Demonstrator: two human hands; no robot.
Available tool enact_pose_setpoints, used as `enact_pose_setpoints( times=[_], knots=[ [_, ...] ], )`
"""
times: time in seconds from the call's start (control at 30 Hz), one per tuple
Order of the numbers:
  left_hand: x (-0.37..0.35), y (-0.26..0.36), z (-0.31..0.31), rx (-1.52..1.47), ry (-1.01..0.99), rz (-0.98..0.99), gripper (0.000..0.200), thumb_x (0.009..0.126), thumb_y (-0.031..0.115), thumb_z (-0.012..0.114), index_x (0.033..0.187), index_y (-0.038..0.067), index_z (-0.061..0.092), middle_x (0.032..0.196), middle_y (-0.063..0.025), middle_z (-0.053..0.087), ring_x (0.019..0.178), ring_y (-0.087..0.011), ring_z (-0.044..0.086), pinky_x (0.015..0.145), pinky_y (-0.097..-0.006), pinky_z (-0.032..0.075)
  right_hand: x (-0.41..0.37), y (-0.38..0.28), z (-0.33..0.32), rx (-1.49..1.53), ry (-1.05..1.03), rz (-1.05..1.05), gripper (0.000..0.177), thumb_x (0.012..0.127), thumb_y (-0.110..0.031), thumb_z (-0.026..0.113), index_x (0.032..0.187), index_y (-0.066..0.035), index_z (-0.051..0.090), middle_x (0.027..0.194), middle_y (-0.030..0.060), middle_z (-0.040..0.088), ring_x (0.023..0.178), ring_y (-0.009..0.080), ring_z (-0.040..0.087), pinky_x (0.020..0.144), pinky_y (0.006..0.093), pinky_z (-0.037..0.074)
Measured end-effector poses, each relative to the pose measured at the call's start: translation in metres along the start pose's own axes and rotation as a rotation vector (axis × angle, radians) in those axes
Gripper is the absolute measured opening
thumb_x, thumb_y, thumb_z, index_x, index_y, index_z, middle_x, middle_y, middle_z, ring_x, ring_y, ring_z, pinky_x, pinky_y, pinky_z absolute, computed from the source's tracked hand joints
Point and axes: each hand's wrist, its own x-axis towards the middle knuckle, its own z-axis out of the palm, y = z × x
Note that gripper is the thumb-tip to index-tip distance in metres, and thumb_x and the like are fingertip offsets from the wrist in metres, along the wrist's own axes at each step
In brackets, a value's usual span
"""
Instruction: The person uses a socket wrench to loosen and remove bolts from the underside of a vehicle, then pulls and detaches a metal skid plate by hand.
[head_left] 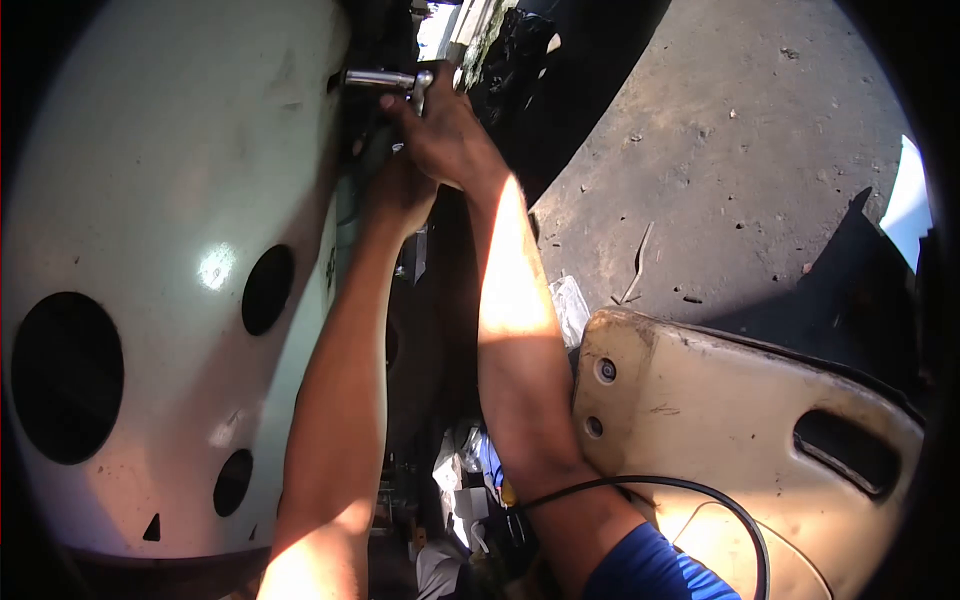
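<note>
My right hand (445, 135) is closed around a chrome socket wrench (385, 78). The wrench's bright shaft points left, its end meeting the edge of a pale panel (160, 170) with several round and oval holes. Just below and to the left, my left hand (398, 190) reaches into the dark gap beside the panel. Its fingers are lost in shadow and behind the panel edge, so its grip cannot be made out.
At the lower right lies a beige panel (690, 400) with a slot and two round holes. A black cable (700, 487) curves across it. Dusty ground (720, 160) with a twig (640, 262) and bits of debris spreads beyond. Clear plastic (570, 308) lies near my right forearm.
</note>
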Motion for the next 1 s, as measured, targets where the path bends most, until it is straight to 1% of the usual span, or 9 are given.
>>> enact_pose_setpoints(
  times=[0.07, 0.1, 0.2, 0.23, 0.47, 0.57, 0.7, 0.8, 1.0],
  knots=[
    [-0.040, 0.040, -0.036, -0.079, -0.044, -0.101, 0.047, 0.096, 0.037, 0.066, 0.126, 0.000, 0.062, 0.116, -0.0282, 0.069, 0.111, -0.0442, 0.066, 0.096, -0.0471, 0.051, 0.001, -0.010, -0.016, -0.100, -0.176, 0.144, 0.076, 0.098, -0.045, 0.067, 0.144, 0.010, 0.042, 0.122, 0.0354, 0.065, 0.127, 0.0449, 0.059, 0.109, 0.0441, 0.044],
    [-0.065, 0.074, -0.062, -0.172, -0.013, -0.191, 0.044, 0.097, 0.033, 0.066, 0.126, 0.001, 0.062, 0.117, -0.0272, 0.069, 0.110, -0.0441, 0.067, 0.095, -0.0473, 0.051, 0.005, -0.010, -0.016, -0.082, -0.148, 0.103, 0.063, 0.098, -0.041, 0.069, 0.132, 0.009, 0.053, 0.106, 0.0304, 0.071, 0.094, 0.0358, 0.073, 0.083, 0.0416, 0.057],
    [-0.106, 0.144, -0.111, -0.415, 0.070, -0.317, 0.038, 0.099, 0.029, 0.063, 0.125, 0.001, 0.062, 0.113, -0.0247, 0.070, 0.106, -0.0440, 0.068, 0.093, -0.0495, 0.051, 0.001, -0.003, -0.029, 0.748, -0.484, 0.275, 0.048, 0.098, -0.038, 0.070, 0.119, 0.004, 0.061, 0.084, 0.0178, 0.072, 0.052, 0.0166, 0.060, 0.047, 0.0299, 0.046],
    [-0.108, 0.147, -0.115, -0.372, 0.056, -0.329, 0.036, 0.100, 0.028, 0.062, 0.125, 0.002, 0.062, 0.111, -0.0241, 0.071, 0.105, -0.0439, 0.068, 0.092, -0.0504, 0.051, -0.006, -0.016, -0.030, 0.860, -0.451, 0.333, 0.037, 0.099, -0.034, 0.070, 0.115, -0.002, 0.061, 0.068, 0.0069, 0.066, 0.037, 0.0056, 0.037, 0.037, 0.0221, 0.025],
    [-0.087, 0.106, -0.082, 0.246, -0.164, -0.327, 0.035, 0.101, 0.029, 0.059, 0.124, 0.003, 0.063, 0.105, -0.0246, 0.072, 0.103, -0.0453, 0.069, 0.089, -0.0539, 0.051, 0.008, 0.009, -0.018, 0.246, -0.328, 0.167, 0.046, 0.099, -0.021, 0.070, 0.136, -0.005, 0.048, 0.087, 0.0122, 0.069, 0.061, 0.0155, 0.063, 0.045, 0.0264, 0.043],
    [-0.040, 0.026, -0.024, 0.387, -0.114, -0.144, 0.037, 0.098, 0.019, 0.060, 0.132, 0.007, 0.057, 0.110, -0.0192, 0.073, 0.106, -0.0413, 0.069, 0.092, -0.0514, 0.053, -0.001, 0.008, -0.003, 0.499, -0.199, 0.109, 0.059, 0.098, -0.015, 0.067, 0.144, 0.003, 0.035, 0.109, 0.0291, 0.070, 0.101, 0.0377, 0.073, 0.079, 0.0458, 0.059],
    [0.014, 0.022, 0.000, 0.230, 0.143, 0.149, 0.040, 0.096, 0.016, 0.060, 0.134, 0.006, 0.056, 0.128, -0.0240, 0.065, 0.120, -0.0400, 0.063, 0.099, -0.0488, 0.051, -0.004, 0.010, 0.001, 0.135, 0.011, -0.061, 0.056, 0.097, -0.009, 0.062, 0.143, 0.004, 0.033, 0.119, 0.0404, 0.063, 0.131, 0.0513, 0.050, 0.105, 0.0498, 0.046],
    [-0.011, 0.037, -0.024, 0.158, -0.116, -0.099, 0.048, 0.097, 0.018, 0.061, 0.143, 0.006, 0.052, 0.142, -0.0269, 0.054, 0.132, -0.0413, 0.054, 0.106, -0.0483, 0.048, -0.003, 0.014, 0.004, 0.151, 0.022, -0.117, 0.045, 0.102, -0.017, 0.064, 0.140, -0.006, 0.044, 0.101, 0.0199, 0.072, 0.072, 0.0261, 0.070, 0.060, 0.0386, 0.054],
    [-0.204, 0.114, -0.116, 0.003, -0.044, -0.107, 0.056, 0.102, 0.023, 0.061, 0.152, 0.003, 0.043, 0.141, -0.0241, 0.058, 0.130, -0.0434, 0.057, 0.110, -0.0449, 0.046, -0.001, 0.003, -0.038, 0.826, -0.525, 0.347, 0.028, 0.099, -0.026, 0.070, 0.114, -0.005, 0.058, 0.074, 0.0103, 0.070, 0.041, 0.0094, 0.052, 0.035, 0.0230, 0.035]
  ],
)
